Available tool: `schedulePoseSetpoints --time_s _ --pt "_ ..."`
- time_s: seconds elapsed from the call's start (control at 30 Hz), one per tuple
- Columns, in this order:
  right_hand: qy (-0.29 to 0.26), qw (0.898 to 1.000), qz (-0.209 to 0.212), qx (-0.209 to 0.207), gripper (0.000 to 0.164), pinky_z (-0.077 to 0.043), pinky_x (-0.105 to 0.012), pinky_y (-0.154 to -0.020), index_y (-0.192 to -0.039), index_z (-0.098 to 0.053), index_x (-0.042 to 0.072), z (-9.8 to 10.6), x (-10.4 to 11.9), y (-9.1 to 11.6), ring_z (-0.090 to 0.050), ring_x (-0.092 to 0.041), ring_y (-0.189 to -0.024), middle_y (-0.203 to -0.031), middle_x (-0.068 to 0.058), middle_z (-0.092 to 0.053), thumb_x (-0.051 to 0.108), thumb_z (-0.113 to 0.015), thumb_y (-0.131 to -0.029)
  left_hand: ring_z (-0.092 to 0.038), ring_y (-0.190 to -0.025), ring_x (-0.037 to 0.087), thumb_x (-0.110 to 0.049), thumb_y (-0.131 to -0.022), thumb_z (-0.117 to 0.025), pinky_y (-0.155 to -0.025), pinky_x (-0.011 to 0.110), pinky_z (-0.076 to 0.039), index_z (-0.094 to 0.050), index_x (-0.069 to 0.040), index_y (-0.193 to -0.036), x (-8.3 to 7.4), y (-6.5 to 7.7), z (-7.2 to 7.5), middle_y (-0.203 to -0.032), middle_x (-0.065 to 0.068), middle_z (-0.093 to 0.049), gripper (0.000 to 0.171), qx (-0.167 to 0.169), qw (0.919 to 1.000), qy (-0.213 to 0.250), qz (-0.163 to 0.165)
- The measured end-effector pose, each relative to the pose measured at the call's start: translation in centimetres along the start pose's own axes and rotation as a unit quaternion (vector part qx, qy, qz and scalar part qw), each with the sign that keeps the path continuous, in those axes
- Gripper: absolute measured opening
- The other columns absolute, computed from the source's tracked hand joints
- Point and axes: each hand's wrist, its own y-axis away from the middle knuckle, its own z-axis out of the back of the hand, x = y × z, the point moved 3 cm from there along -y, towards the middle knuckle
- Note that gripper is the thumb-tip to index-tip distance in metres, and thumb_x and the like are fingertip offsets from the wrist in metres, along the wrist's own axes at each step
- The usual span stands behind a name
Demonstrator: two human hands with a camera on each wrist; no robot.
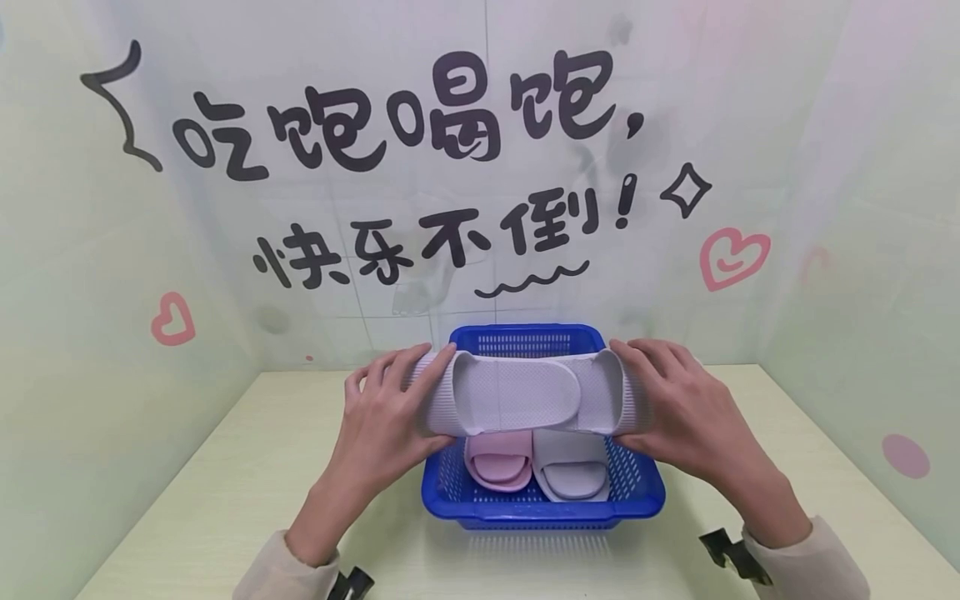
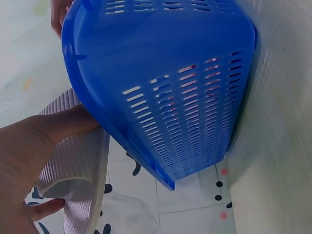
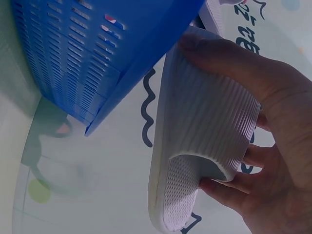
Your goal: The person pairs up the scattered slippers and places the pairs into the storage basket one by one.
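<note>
Left hand [image 1: 390,417], thumb below and fingers above, grips a pale lilac slipper [image 1: 517,393] by its strap. Its heel overlaps a matching slipper [image 1: 602,396], both held level above a blue basket [image 1: 543,510] containing pink and grey slippers. Right hand [image 1: 686,408] mirrors that grip on the matching slipper's strap.

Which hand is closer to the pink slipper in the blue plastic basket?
Left: the left hand is above and left of the pink slipper; the right hand is farther, to its right.
</note>
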Motion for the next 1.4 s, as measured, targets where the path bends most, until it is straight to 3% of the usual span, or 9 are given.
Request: schedulePoseSetpoints --time_s 1.4 --pt "0.005 1.000 0.002 0.007 0.111 -0.062 -0.050 -0.075 -0.146 -0.053 0.015 -0.44 0.34 -0.24 -0.059 -0.034 -0.116 -0.133 -0.012 -0.062 0.040 -0.102 -0.049 -0.053 -0.129 0.036 -0.050 -0.053 -0.101 -0.096 0.065 -0.046 -0.046 -0.033 -0.155 -0.60 -0.06 -0.26 -0.147 0.007 -0.054 0.117 0.007 1.0000 -0.003 -0.004"
